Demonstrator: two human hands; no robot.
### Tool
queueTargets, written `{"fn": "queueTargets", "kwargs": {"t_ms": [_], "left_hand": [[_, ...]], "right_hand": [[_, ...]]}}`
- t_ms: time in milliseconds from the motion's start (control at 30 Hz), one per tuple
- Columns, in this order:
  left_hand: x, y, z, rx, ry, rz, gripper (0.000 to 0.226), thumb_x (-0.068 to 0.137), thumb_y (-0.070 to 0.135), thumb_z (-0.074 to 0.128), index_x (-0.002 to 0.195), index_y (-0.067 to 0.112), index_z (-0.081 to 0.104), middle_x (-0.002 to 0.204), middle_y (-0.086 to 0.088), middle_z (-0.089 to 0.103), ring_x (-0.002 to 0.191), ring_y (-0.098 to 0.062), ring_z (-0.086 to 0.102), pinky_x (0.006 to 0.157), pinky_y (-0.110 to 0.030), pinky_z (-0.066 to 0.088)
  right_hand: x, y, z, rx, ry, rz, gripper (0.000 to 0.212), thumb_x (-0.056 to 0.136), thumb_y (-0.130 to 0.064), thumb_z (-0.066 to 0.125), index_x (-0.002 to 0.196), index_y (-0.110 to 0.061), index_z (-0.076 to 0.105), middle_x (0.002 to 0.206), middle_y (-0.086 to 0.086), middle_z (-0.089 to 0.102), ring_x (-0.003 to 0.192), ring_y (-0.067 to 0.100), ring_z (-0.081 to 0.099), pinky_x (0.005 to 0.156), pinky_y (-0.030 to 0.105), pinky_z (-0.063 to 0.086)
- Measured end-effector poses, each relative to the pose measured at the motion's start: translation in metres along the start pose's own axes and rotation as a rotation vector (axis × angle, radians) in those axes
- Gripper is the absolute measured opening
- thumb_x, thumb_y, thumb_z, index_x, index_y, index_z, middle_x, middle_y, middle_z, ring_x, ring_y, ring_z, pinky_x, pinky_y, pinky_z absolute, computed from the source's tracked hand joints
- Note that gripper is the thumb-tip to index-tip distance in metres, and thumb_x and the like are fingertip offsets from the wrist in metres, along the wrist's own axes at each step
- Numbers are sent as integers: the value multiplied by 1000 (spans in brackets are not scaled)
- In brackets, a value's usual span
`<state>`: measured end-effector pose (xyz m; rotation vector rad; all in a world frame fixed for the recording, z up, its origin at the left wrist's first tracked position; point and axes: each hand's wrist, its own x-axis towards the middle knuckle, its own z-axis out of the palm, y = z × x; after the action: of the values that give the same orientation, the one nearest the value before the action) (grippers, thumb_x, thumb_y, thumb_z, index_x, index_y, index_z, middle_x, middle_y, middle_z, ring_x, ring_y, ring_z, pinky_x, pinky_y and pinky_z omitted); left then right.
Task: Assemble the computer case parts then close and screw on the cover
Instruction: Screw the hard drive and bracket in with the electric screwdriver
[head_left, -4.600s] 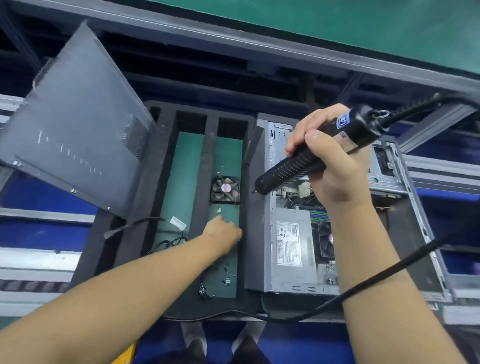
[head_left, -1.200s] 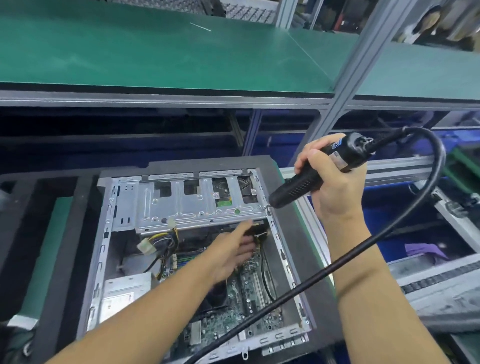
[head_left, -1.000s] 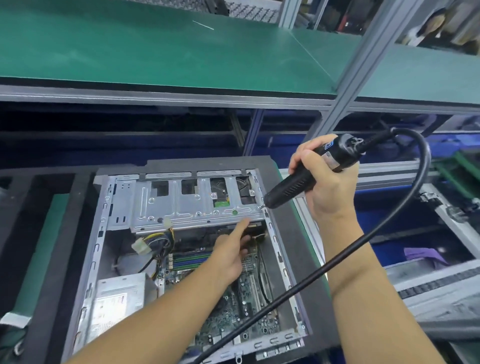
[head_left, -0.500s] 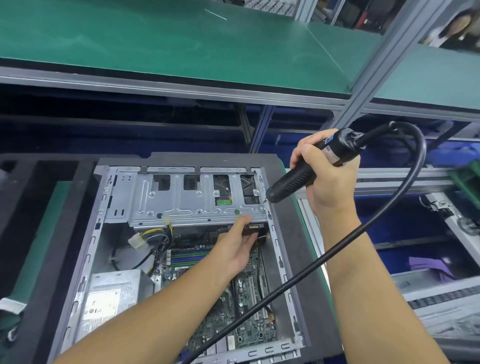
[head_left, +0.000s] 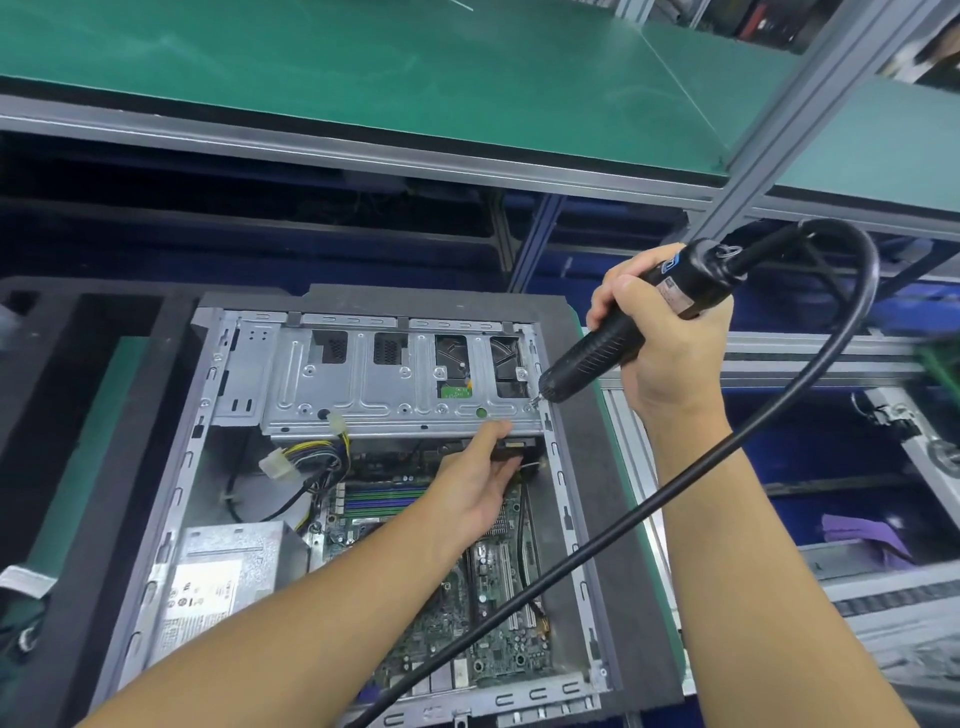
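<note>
Head view, change: the left hand (head_left: 478, 483) has left the foam tray (head_left: 171, 374) on the left and now reaches inside the computer case (head_left: 566, 519); the view has swung right, and the cover is out of sight
Left hand: thumb on the near edge of the drive cage (head_left: 395, 384), fingers beneath it at a black part; pinching or merely propping, I cannot tell
Right hand: the right hand (head_left: 670, 353) is wrapped tight round the electric screwdriver (head_left: 613, 338); its bit sits at the cage's right near corner
Meaning: probably the cage gets screwed down now; the cover comes later
</note>
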<state>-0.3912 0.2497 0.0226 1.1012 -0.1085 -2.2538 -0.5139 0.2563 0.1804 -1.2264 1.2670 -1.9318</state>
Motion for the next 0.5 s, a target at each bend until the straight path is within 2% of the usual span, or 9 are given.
{"fn": "queueTargets", "kwargs": {"t_ms": [133,300,500], "left_hand": [[-1,1,1,-14,9,2,6,87,4,69,89,1,64,78,-9,75,84,-19,69,102,-30,48],[-3,1,0,-21,11,-2,7,86,3,70,87,1,64,77,-10,75,90,-21,68,103,-31,47],[-3,1,0,-18,6,-1,8,86,3,71,90,0,64,93,-14,72,96,-23,66,104,-32,47]], "right_hand": [[-2,1,3,5,-12,18,18,77,-6,63,74,-22,67,68,9,59,61,28,53,60,36,49],[-1,0,4,-12,-30,16,18,77,-5,62,73,-22,66,67,8,59,59,28,53,60,37,49],[1,0,3,-39,-42,10,20,78,-4,62,73,-23,66,66,6,59,58,28,53,60,36,48]]}}
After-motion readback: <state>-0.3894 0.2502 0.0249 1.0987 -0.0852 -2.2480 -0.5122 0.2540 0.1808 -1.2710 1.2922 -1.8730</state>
